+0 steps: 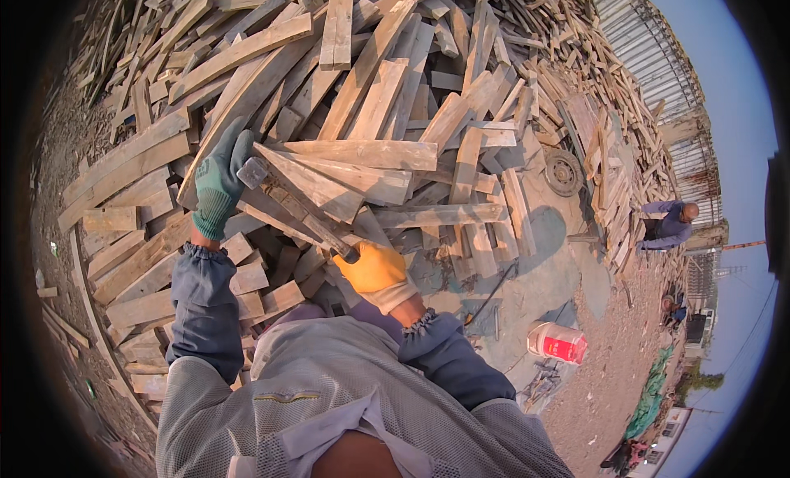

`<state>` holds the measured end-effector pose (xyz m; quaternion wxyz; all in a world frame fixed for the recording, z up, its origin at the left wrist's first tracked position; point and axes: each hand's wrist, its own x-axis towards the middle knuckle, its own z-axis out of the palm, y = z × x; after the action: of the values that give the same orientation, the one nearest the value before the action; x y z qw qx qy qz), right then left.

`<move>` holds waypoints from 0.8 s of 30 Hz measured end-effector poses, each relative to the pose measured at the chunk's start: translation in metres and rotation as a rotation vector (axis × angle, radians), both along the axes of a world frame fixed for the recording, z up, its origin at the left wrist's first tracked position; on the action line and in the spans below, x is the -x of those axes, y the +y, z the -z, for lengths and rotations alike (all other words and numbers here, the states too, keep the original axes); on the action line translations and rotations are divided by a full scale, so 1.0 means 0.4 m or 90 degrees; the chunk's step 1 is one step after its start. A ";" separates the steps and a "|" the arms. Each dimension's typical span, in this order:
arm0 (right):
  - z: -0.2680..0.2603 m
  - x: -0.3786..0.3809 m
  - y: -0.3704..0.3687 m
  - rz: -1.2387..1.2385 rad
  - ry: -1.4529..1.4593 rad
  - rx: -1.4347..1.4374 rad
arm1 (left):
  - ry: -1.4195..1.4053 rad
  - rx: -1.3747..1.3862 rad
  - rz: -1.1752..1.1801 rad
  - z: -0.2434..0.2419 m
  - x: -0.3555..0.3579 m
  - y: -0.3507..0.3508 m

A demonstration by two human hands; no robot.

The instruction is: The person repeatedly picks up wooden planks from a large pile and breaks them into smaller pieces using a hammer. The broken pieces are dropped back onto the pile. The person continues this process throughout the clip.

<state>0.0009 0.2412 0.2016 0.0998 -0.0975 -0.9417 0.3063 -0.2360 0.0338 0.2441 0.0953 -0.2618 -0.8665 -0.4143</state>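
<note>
My right hand (373, 271), in a yellow-orange glove, is wrapped around the dark grip end of a hammer (302, 212). Its handle slants up and left across the timber, with the squarish metal head close beside my left hand. A green glove covers my left hand (221, 172), which lies over the lower part of a long wooden plank (247, 101) with its fingers stretched out. Whether those fingers grip the plank is hidden. Short boards (364, 154) fan out just right of the hammer head. Below my left hand, stacked timber pieces (250, 277) show their cut ends.
A large heap of loose timber (395, 76) rises in front of me. At right are a round metal wheel (563, 172), a white-and-red bucket (557, 342) and metal pieces (543, 379) on the ground. Another person (669, 225) is farther right, near a corrugated metal fence (660, 64).
</note>
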 end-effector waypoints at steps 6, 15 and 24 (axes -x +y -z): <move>0.051 -0.024 -0.050 0.038 0.047 -0.029 | -0.029 0.071 -0.040 0.039 0.012 -0.011; 0.098 -0.041 -0.078 0.089 -0.005 -0.002 | -0.073 0.107 -0.068 0.013 -0.002 -0.001; 0.091 -0.072 -0.108 0.049 -0.006 0.024 | -0.058 0.109 0.006 0.032 0.033 -0.030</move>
<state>0.0297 0.1982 0.1651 0.1057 -0.1372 -0.9317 0.3192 -0.2494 0.0219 0.2313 0.0313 -0.2540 -0.9008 -0.3508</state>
